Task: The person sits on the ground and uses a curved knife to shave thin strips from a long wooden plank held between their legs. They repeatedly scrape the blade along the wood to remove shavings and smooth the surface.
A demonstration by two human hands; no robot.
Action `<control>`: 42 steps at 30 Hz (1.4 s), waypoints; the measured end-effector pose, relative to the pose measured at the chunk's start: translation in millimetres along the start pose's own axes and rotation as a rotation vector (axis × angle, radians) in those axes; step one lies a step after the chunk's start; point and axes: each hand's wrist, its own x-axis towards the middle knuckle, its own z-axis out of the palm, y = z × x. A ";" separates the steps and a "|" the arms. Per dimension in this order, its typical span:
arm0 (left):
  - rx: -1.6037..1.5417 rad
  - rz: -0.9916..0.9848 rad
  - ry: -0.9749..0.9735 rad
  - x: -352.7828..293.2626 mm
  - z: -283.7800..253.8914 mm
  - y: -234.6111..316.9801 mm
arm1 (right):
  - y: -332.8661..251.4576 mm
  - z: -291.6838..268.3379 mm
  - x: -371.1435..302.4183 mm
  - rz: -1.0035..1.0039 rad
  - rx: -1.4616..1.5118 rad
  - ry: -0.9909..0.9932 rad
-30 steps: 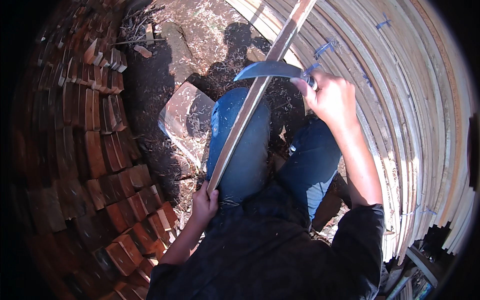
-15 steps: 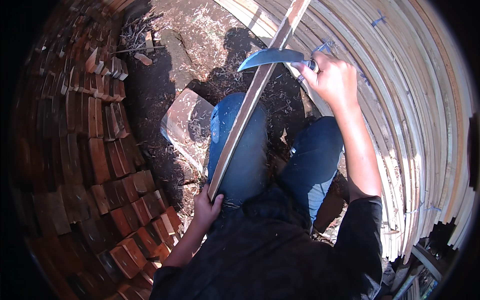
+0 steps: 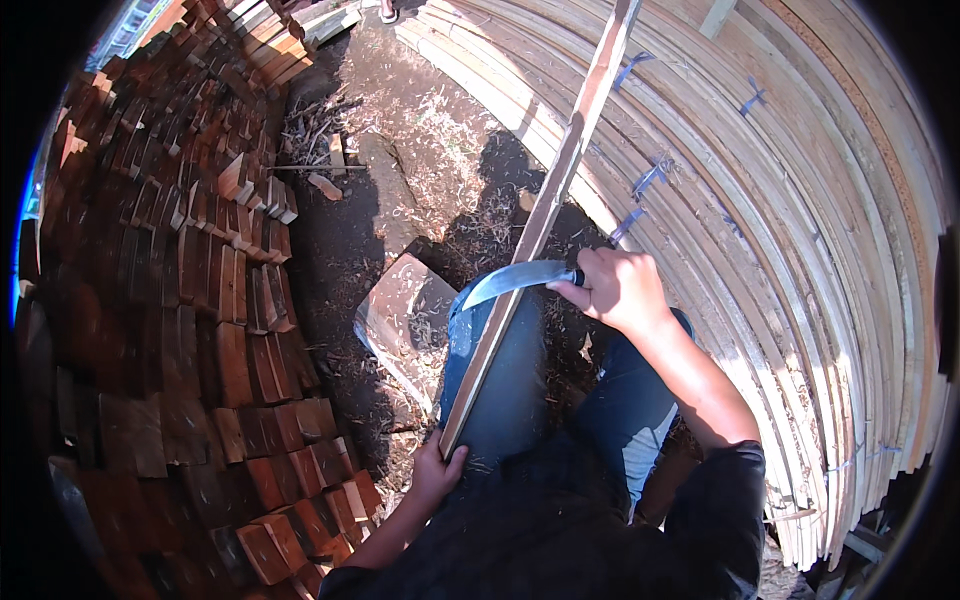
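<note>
A long thin wooden strip point(image 3: 545, 215) runs from my left knee up to the top of the view. My left hand point(image 3: 436, 472) grips its near end against my jeans. My right hand point(image 3: 618, 290) is closed on the handle of a curved steel knife point(image 3: 515, 281), whose blade lies across the strip near its middle. I am sitting, with both legs in blue jeans below the strip.
Stacked short reddish wood blocks point(image 3: 200, 330) fill the left side. Bundles of long pale strips point(image 3: 800, 220) tied with blue cord curve along the right. A flat wooden chopping block point(image 3: 405, 318) lies on the shaving-strewn dirt ground point(image 3: 420, 160) by my left leg.
The knife and my right hand have moved down the strip toward me. My left hand keeps its hold on the strip's near end.
</note>
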 end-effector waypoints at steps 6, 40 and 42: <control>-0.028 0.084 0.011 3.4 -2.0 5.5 | 61.7 -28.4 30.9 0.179 -0.250 0.166; 0.012 0.144 0.065 2.7 3.4 0.0 | 82.2 -33.6 18.5 0.472 -0.091 0.095; 0.024 0.138 0.080 -1.6 0.9 2.8 | 40.2 -19.6 -1.6 0.471 -0.136 -0.110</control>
